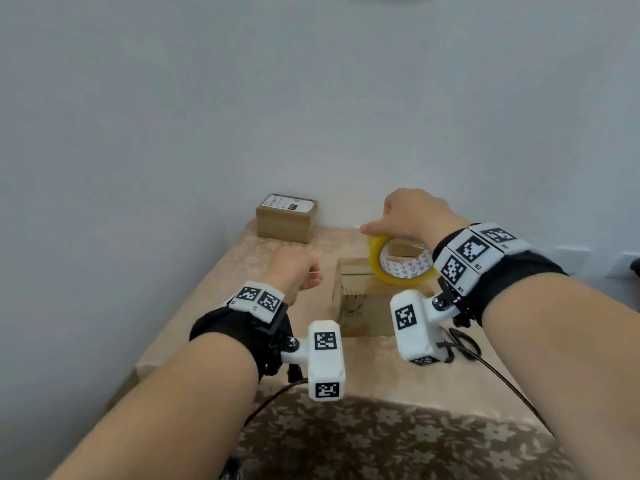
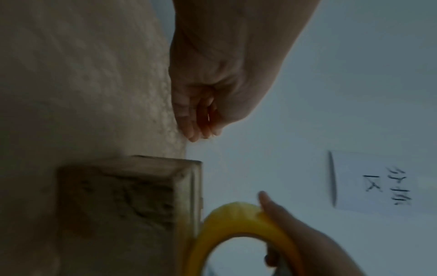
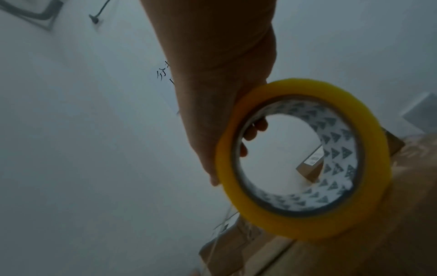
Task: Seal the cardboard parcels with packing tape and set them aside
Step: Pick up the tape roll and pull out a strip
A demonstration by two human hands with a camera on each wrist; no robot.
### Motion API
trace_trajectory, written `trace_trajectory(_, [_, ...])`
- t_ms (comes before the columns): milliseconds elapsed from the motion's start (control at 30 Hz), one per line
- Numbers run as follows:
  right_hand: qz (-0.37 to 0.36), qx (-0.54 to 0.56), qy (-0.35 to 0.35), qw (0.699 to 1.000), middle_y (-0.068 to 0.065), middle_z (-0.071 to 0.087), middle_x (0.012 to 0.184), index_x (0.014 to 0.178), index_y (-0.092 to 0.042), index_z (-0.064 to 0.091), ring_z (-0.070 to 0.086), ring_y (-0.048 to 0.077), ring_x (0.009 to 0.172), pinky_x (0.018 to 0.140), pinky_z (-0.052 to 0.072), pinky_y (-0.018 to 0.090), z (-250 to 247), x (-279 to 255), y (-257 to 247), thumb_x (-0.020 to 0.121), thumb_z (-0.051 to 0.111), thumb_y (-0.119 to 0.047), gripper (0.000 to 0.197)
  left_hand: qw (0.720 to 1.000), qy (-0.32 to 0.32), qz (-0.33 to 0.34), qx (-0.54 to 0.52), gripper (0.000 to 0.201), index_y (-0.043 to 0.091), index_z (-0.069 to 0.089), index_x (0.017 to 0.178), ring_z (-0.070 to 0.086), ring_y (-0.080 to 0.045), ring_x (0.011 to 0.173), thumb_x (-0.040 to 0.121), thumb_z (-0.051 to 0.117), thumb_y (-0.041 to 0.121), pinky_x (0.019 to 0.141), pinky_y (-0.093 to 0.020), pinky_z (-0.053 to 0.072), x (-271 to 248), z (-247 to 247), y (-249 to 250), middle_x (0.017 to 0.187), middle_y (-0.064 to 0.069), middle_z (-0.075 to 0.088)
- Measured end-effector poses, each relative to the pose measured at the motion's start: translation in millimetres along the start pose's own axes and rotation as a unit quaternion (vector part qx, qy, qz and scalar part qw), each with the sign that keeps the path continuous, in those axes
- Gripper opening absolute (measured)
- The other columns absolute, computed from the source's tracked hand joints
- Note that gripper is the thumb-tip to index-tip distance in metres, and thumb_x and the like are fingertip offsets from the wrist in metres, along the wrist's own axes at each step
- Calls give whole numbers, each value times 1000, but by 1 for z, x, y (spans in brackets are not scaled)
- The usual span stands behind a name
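Both forearms reach over the floral tablecloth (image 1: 398,441); right hand (image 1: 415,216) grips the yellow packing-tape roll (image 1: 398,268) on the brown cardboard parcel (image 1: 356,296), left hand (image 1: 294,275) pinches 1 tape strand, I think. Pull taut, press along the seam.

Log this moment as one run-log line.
right hand: grips tape roll over near parcel | left hand: curled, beside parcel, apart | far parcel: by wall

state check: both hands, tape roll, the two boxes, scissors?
right hand: grips tape roll
tape roll: on edge atop near box
near box: flaps shut
far box: closed, labelled, by wall
left hand: curled, holds nothing
scissors: on table
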State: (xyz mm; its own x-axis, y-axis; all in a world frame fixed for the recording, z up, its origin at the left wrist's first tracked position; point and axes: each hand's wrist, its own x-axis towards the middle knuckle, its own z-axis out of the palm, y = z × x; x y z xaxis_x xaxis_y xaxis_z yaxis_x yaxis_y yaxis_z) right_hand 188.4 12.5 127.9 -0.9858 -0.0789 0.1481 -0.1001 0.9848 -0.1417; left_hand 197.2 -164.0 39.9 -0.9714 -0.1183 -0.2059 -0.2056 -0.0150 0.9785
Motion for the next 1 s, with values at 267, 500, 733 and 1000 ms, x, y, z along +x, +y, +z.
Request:
trace_trajectory(267, [4,111,90,990,2,60,83,80,-14,58,57,22,85,69,45,32,22,1,2,82,61,-52,38,997,-20,-52,-45,20,0,49,77,60,-22,64,96,43,-3,52,-25,55,-2,13,-26,76,-12,53])
trace_trajectory(500, [2,118,107,987,4,59,75,81,-7,62,57,26,77,60,40,29,27,-6,5,77,57,-40,34,999,-14,-48,-12,22,6,51,77,52,-18,64,98,44,6,57,-25,50,3,28,-41,78,-9,52])
trace_trajectory(733, [-12,115,113,987,3,59,76,83,-8,63,58,24,79,61,42,29,30,-4,6,77,58,-43,36,976,-17,-104,192,25,3,49,108,54,-19,65,96,52,25,48,-27,46,6,29,-54,88,-12,57])
trace_trajectory(1000, [-19,125,120,985,2,55,91,95,-13,52,50,22,87,69,36,31,32,-4,10,87,50,-50,38,990,-108,0,89,92,17,28,148,34,-19,137,81,20,79,113,-40,26,1,39,-28,152,-4,32])
